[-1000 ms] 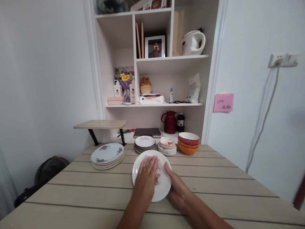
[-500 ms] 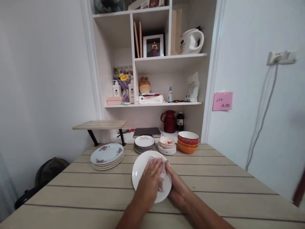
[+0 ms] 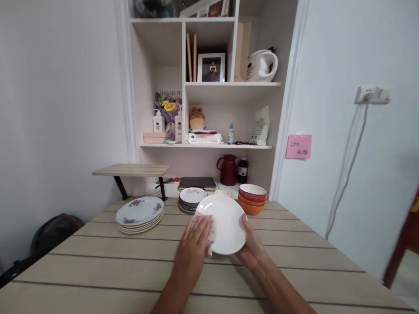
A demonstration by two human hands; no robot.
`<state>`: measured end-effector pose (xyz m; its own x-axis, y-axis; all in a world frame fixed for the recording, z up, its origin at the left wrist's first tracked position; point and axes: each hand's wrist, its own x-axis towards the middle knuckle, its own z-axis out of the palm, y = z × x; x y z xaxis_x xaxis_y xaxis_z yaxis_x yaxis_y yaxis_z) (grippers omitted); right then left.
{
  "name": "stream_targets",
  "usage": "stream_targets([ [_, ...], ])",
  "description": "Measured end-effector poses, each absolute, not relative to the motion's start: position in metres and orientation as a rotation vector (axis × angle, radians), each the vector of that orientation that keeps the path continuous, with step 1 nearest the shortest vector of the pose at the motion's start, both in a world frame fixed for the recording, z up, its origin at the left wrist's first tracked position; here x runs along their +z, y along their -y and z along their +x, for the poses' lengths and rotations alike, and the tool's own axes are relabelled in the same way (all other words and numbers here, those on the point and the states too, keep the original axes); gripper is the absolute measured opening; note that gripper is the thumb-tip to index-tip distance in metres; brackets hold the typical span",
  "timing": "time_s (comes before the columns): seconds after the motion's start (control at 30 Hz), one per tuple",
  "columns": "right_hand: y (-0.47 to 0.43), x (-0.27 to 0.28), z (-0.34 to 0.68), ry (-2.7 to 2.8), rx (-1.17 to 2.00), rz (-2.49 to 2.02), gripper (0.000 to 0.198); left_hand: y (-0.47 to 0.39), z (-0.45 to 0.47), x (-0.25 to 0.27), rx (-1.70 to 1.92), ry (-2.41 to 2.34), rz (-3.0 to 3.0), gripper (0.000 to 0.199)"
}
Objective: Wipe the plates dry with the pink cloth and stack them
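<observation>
A plain white plate [image 3: 227, 224] is held up above the wooden table, tilted toward me. At its right rim, my right hand [image 3: 252, 248] grips it, thumb on the upper face and the other fingers hidden underneath. My left hand [image 3: 194, 240] presses a thin pale pink cloth [image 3: 212, 229] against the plate's left edge, its fingers laid over the cloth. Part of the cloth hangs past the lower left rim.
A stack of flowered plates [image 3: 140, 213] lies on the table [image 3: 131, 261] at left. Behind the held plate are dark-rimmed plates [image 3: 193, 196], a partly hidden small dish [image 3: 224, 192] and stacked red and orange bowls [image 3: 252, 198]. A raised wooden shelf [image 3: 131, 170] stands back left.
My left hand and the cloth have moved from the plate's middle to its left edge. The plate has risen and shifted right with my right hand. The view has also shifted slightly.
</observation>
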<state>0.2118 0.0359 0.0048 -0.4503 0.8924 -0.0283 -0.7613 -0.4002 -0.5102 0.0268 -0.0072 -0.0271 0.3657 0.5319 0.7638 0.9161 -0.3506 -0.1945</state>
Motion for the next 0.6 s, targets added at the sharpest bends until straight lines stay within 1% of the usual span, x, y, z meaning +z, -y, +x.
stream_targets([
  [0.23, -0.017, 0.0, 0.19, 0.616, 2.076, -0.617, 0.074, -0.003, 0.01, -0.039, -0.851, 1.509, -1.847, 0.06],
  [0.33, -0.009, -0.001, 0.18, 0.64, 2.121, -0.602, 0.072, -0.005, 0.01, -0.042, -0.91, 1.579, -1.864, 0.063],
  [0.47, -0.004, -0.007, 0.171, 0.683, 2.21, -0.522, 0.071, -0.007, 0.016, -0.046, -1.019, 1.594, -1.992, 0.062],
  [0.6, -0.007, -0.011, 0.169, 0.68, 2.225, -0.538, 0.069, -0.003, 0.025, -0.045, -1.063, 1.516, -2.281, 0.061],
])
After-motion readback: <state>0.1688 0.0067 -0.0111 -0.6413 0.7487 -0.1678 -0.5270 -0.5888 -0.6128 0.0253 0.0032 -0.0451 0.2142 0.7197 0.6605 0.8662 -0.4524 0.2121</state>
